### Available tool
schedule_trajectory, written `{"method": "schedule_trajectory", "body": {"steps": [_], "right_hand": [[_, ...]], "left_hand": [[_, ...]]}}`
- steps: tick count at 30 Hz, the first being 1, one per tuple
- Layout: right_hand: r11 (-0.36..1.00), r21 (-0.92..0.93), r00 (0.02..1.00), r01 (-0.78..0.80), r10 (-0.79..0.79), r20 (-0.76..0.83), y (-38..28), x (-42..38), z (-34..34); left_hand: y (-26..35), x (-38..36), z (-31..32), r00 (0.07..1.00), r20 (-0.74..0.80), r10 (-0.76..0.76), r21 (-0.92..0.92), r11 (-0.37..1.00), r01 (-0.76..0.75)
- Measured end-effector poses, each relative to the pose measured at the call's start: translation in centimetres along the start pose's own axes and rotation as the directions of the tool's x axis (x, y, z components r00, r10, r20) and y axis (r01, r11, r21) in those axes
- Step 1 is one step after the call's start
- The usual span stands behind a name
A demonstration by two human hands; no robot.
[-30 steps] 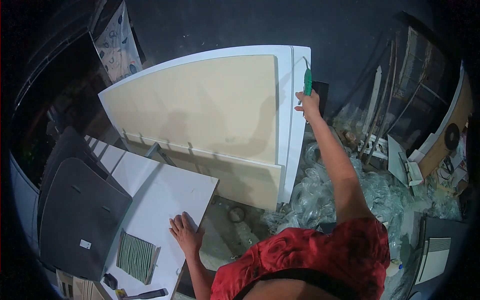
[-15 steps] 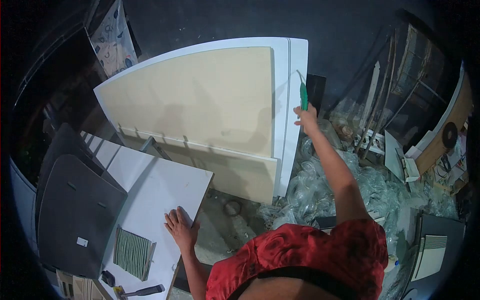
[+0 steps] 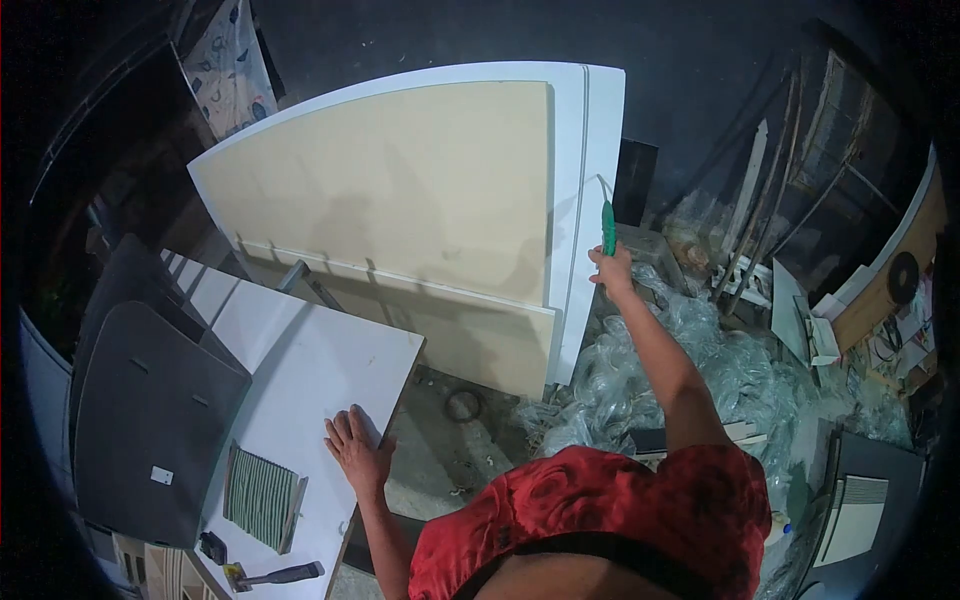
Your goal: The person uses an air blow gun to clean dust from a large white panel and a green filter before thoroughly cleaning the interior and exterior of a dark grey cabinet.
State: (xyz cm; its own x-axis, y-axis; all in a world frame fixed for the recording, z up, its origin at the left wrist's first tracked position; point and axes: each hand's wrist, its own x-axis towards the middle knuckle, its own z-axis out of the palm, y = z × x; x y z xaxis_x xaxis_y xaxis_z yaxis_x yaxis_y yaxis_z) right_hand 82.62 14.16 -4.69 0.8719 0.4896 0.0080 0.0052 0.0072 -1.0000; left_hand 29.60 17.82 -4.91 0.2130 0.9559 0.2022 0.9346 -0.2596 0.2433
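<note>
My right hand (image 3: 612, 268) is closed round the lower end of a green tool (image 3: 609, 228) with a thin curved tip pointing up, in front of the right strip of a white panel (image 3: 603, 130). A beige board (image 3: 400, 190) leans against that panel, with a second, lower beige board (image 3: 470, 345) in front. My left hand (image 3: 358, 455) rests with fingers spread on the white tabletop (image 3: 330, 370), near its right edge, holding nothing.
Dark grey curved panels (image 3: 155, 420) stand on the left of the tabletop. A green ribbed pad (image 3: 262, 500) and a hammer-like tool (image 3: 280, 575) lie there. Crumpled clear plastic (image 3: 640, 370) covers floor below my right arm. Poles (image 3: 765, 200) lean at the back right.
My right hand and the green tool have moved down a little along the panel's right side. The view has shifted slightly. My left hand stays on the tabletop.
</note>
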Motion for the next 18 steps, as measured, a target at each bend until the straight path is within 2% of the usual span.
{"method": "schedule_trajectory", "body": {"steps": [10,13,15,18], "right_hand": [[0.999,0.046,1.0,0.01,-0.011,0.024,-1.5,-0.6,0.2],[0.995,-0.006,0.995,0.096,-0.096,0.041,-2.7,-0.6,0.8],[0.984,0.043,0.979,0.172,-0.176,0.104,-3.6,-0.5,1.7],[0.985,0.007,0.977,0.173,-0.172,0.122,-5.2,-0.3,3.2]], "left_hand": [[0.0,0.0,0.0,1.0,-0.004,-0.005,0.008,1.0,0.005],[0.0,-0.1,-0.1,1.0,-0.002,0.002,-0.002,1.0,-0.002],[-0.1,-0.1,0.1,1.0,-0.01,0.008,0.002,1.0,-0.008],[-0.2,-0.1,0.1,1.0,-0.004,0.006,0.005,1.0,-0.006]]}}
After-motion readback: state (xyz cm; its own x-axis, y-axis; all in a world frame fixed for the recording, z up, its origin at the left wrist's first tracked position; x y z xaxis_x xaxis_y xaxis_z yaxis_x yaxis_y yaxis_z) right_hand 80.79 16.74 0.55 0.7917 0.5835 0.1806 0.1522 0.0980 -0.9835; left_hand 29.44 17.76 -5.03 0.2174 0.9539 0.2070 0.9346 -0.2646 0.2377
